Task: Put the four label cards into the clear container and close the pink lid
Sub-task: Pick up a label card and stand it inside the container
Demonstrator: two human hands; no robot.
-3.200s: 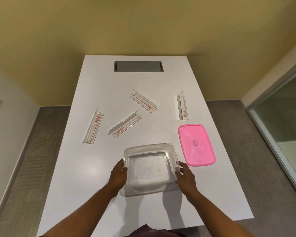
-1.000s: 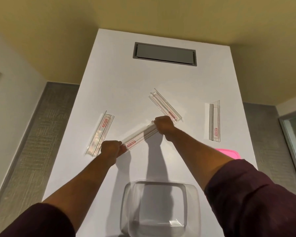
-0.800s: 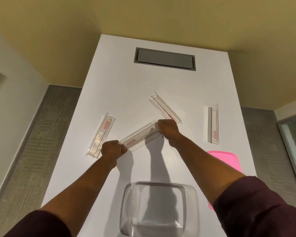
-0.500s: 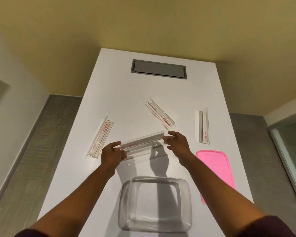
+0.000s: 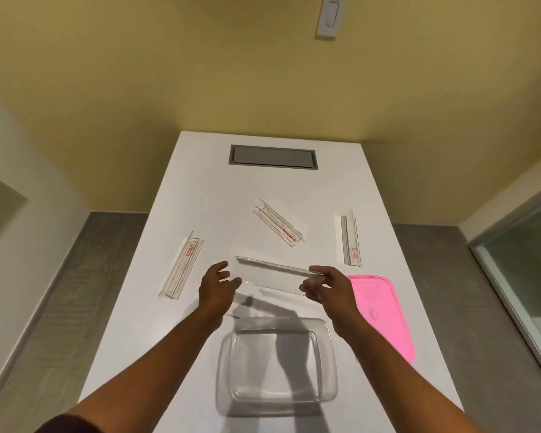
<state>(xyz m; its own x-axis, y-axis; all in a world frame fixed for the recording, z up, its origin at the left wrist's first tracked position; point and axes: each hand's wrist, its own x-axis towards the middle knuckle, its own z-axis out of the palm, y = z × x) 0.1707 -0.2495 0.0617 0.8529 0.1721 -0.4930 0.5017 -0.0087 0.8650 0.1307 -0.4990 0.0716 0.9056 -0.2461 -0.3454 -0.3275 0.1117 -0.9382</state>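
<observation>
A clear label card [image 5: 272, 275] hangs level above the white table [image 5: 200, 170], held by its two ends. My left hand [image 5: 217, 287] grips the left end and my right hand [image 5: 324, 287] pinches the right end. The empty clear container [image 5: 277, 368] stands on the table just below and nearer to me. The pink lid [image 5: 384, 320] lies flat to its right. Three more label cards rest on the table: one at the left [image 5: 183, 265], one in the middle beyond my hands [image 5: 278, 223], one at the right [image 5: 350, 240].
A grey cable hatch [image 5: 274, 156] is set into the far end of the table. A yellow wall rises behind it, with a white switch plate [image 5: 329, 15] high up. Grey floor runs along both long table edges, and a glass panel [image 5: 525, 276] stands at the right.
Both hands took the middle-left label card by its ends, lifted it off the table and turned it level, bringing it toward the container. My head tilted up, showing more wall.
</observation>
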